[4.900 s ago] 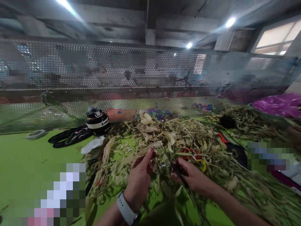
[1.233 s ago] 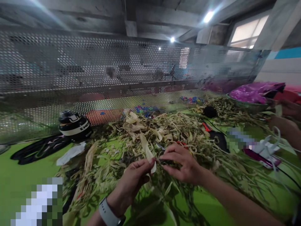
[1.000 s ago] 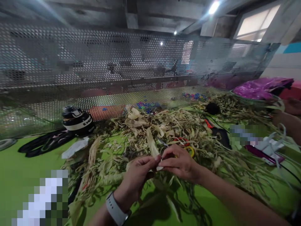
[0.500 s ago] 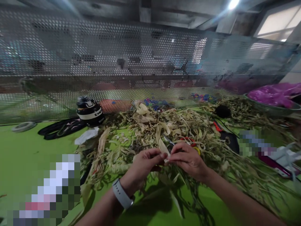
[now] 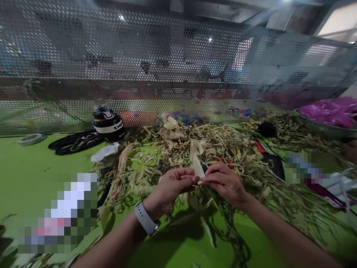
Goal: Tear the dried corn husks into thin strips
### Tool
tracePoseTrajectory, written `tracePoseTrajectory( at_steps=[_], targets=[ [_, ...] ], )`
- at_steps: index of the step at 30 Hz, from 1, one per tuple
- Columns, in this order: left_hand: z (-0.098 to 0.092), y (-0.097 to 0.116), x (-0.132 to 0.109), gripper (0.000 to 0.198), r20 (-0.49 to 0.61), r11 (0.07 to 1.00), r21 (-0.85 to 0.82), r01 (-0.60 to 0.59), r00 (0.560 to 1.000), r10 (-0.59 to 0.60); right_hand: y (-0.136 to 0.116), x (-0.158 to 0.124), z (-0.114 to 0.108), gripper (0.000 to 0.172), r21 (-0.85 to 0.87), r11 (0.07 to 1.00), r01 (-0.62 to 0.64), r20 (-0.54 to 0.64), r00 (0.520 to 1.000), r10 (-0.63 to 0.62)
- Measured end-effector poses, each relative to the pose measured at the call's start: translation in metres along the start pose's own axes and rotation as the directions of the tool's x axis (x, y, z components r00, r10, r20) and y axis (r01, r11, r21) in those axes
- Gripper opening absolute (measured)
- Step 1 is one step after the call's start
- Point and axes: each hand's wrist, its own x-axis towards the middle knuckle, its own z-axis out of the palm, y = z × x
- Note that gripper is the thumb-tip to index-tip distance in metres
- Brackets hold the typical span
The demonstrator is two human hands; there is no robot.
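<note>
Between my hands a pale dried husk strip [image 5: 197, 165] stands up, its upper end curling over. My left hand [image 5: 175, 186], with a watch band [image 5: 145, 217] at the wrist, pinches its lower end between thumb and fingers. Close beside it, my right hand [image 5: 225, 184] pinches the same lower end from the right. Just behind the right fingers show a metal blade [image 5: 202, 162] and red handles [image 5: 224, 161], apparently scissors partly buried in the pile. A heap of dried husks [image 5: 220, 145] spreads behind and around both hands on the green table [image 5: 167, 243].
At the back left stand a black bottle [image 5: 108, 123], a black strap [image 5: 75, 142] and a roll of tape [image 5: 32, 139]. A crumpled white tissue [image 5: 105, 152] lies nearer. On the right is a basin with a purple plastic bag [image 5: 330, 111]. A perforated metal panel [image 5: 156, 48] closes the far side.
The husk strip has turned more upright and shows its broader face. Both hands keep their pinch and have shifted little. The whole view has tilted slightly downward.
</note>
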Motion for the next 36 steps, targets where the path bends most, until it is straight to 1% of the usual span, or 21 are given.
tracePoseTrajectory(
  at_steps=[4,8,12,15,20,23,25,27,28,32,36],
  targets=[
    [-0.001,0.001,0.0,0.019,-0.007,1.0,-0.004,0.014,1.0,-0.014,0.002,0.0,-0.003,0.016,0.011,1.0,0.024,0.05,0.998,-0.025],
    [0.0,0.001,-0.001,0.017,-0.022,1.0,0.007,0.023,0.999,-0.023,0.004,-0.003,-0.005,0.015,-0.018,0.999,0.03,0.066,0.997,-0.029],
    [0.001,-0.001,0.0,0.014,0.013,0.997,-0.058,0.047,0.999,-0.046,0.001,-0.002,-0.006,0.016,0.012,0.999,0.047,0.09,0.995,-0.048],
    [0.001,-0.005,0.003,0.018,0.008,1.0,-0.015,0.004,1.0,-0.004,-0.002,-0.001,-0.006,0.014,0.01,0.998,0.062,0.086,0.994,-0.063],
    [0.0,-0.008,0.005,0.02,-0.005,0.995,0.086,-0.045,0.999,0.046,-0.002,-0.002,-0.006,0.014,-0.105,0.991,0.089,0.103,0.992,-0.078],
    [0.001,-0.008,0.004,0.021,-0.009,0.995,0.082,-0.051,0.999,0.052,-0.002,-0.003,-0.004,0.013,-0.103,0.991,0.082,0.095,0.993,-0.072],
    [0.003,-0.009,0.003,0.022,-0.037,0.995,0.052,-0.088,0.995,0.09,-0.003,-0.003,-0.001,0.009,-0.047,0.998,0.033,0.033,0.999,-0.032],
    [0.006,-0.01,0.002,0.022,-0.077,0.988,0.033,-0.148,0.986,0.151,-0.005,-0.001,0.002,0.006,0.036,0.998,-0.051,-0.021,0.998,0.052],
    [0.008,-0.01,0.001,0.022,-0.098,0.983,0.033,-0.178,0.979,0.18,-0.007,0.0,0.003,0.005,0.074,0.992,-0.102,-0.028,0.994,0.104],
    [0.014,-0.009,-0.002,0.021,-0.158,0.969,0.057,-0.242,0.956,0.248,-0.011,0.004,0.005,0.004,0.161,0.946,-0.28,0.022,0.96,0.28],
    [0.016,-0.01,-0.003,0.021,-0.181,0.963,0.086,-0.255,0.947,0.266,-0.011,0.004,0.004,0.008,0.196,0.905,-0.378,0.073,0.926,0.371]
  ],
)
